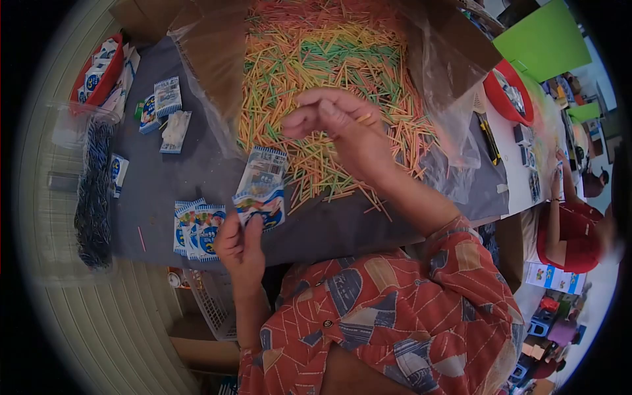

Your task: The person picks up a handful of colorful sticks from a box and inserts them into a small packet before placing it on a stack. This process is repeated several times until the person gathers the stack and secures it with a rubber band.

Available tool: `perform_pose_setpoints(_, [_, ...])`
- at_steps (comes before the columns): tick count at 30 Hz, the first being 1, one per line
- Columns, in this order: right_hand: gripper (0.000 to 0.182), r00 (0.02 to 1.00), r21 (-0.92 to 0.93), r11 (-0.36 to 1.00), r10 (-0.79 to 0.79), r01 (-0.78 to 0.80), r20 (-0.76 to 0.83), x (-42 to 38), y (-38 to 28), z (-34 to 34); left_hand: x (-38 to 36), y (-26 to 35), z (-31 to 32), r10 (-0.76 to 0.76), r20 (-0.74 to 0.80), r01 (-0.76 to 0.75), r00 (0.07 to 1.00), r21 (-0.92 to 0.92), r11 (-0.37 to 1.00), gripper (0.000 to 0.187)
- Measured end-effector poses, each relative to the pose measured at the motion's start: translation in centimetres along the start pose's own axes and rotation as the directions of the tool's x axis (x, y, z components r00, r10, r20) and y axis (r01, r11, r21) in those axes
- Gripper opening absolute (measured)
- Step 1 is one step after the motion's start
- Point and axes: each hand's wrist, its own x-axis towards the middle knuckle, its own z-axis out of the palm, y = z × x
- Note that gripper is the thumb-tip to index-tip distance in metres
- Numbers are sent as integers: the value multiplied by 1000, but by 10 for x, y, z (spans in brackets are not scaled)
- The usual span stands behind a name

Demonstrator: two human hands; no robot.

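My left hand [242, 249] pinches the lower edge of a blue and white printed packet [264, 203], held near the table's front edge. A clear, whitish upper part of a packet [264, 164] extends just beyond it. Over a large heap of thin coloured sticks [336, 56] in yellow, green, orange and pink is my right hand [349, 128], its fingers curled. A short yellow piece of stick [364, 118] shows at that hand; the rest of its grip is hidden. Several similar packets [199, 229] lie overlapped to the left of my left hand.
A plastic-lined cardboard box [210, 72] surrounds the heap. More packets [168, 97] and a clear tub of dark strands [95, 191] lie left. Red bowls [110, 72] stand on both sides. A yellow-black cutter [488, 138] lies right. A person in red [573, 230] works far right.
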Motion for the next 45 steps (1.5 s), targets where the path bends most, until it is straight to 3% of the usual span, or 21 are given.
perform_pose_setpoints(4, [36,975,-531,841,192,-104,114,1,-5,-67,-23,3,-50,-88,-129,60,988,-204,977,28])
perform_pose_setpoints(5, [41,973,-946,325,213,14,87,-2,-7,-72,-23,-2,-64,-109,-77,70,991,-394,916,31])
perform_pose_setpoints(6, [47,975,-933,-335,212,130,60,-5,-7,-78,-26,-10,-63,-108,-88,65,990,-391,918,31])
perform_pose_setpoints(11, [56,953,-988,38,263,148,153,29,4,-114,-13,-41,-32,-110,-61,77,992,-402,912,21])
perform_pose_setpoints(14, [40,980,-941,-276,32,196,195,59,32,-126,-9,-32,-37,-97,-52,67,994,-408,911,21])
perform_pose_setpoints(15, [28,925,-342,-897,155,279,347,76,69,-163,-9,-23,-43,-100,-68,69,993,-357,932,21])
perform_pose_setpoints(16, [16,873,510,-849,349,140,341,88,91,-183,-12,-12,-49,-98,-72,67,993,-354,933,21])
perform_pose_setpoints(19, [11,870,781,-556,491,285,32,107,66,-135,-21,6,-73,-195,-296,222,935,59,973,21])
perform_pose_setpoints(20, [11,865,773,-563,501,291,39,113,78,-135,-22,4,-76,-202,-306,233,930,69,970,21])
perform_pose_setpoints(21, [17,894,742,-620,443,257,61,121,91,-140,-19,3,-76,53,-256,145,965,693,707,26])
perform_pose_setpoints(22, [23,923,710,-669,377,218,73,124,99,-143,-12,2,-73,213,-41,17,976,994,110,31])
perform_pose_setpoints(25, [23,872,811,-500,489,303,-25,114,88,-144,8,13,-30,411,-30,-48,911,983,178,36])
perform_pose_setpoints(29, [24,755,920,-207,643,332,-128,119,73,-122,34,6,23,262,259,-339,930,881,332,33])
perform_pose_setpoints(30, [20,857,283,-829,513,483,41,120,65,-122,39,-4,31,182,320,-365,930,868,337,32])
perform_pose_setpoints(31, [20,953,-587,-770,304,250,7,118,61,-123,42,-15,34,183,321,-366,929,868,336,32])
perform_pose_setpoints(33, [17,975,-623,-761,223,181,11,112,61,-131,46,-37,40,206,328,-363,922,917,166,32])
perform_pose_setpoints(38, [18,989,-761,-635,29,131,145,108,63,-155,44,-34,34,291,286,-371,913,877,304,21])
perform_pose_setpoints(39, [17,999,-999,-13,-40,-30,-29,108,67,-155,45,-35,32,365,249,-395,897,823,408,17])
perform_pose_setpoints(40, [17,978,-768,616,16,-174,-208,106,66,-153,45,-33,31,367,253,-400,895,820,409,17])
perform_pose_setpoints(42, [16,968,-663,712,103,-232,-228,98,58,-151,44,-25,30,237,22,-198,971,626,754,12])
perform_pose_setpoints(45, [17,914,-263,878,360,-400,-188,89,44,-140,45,-16,24,177,82,-189,981,616,765,14])
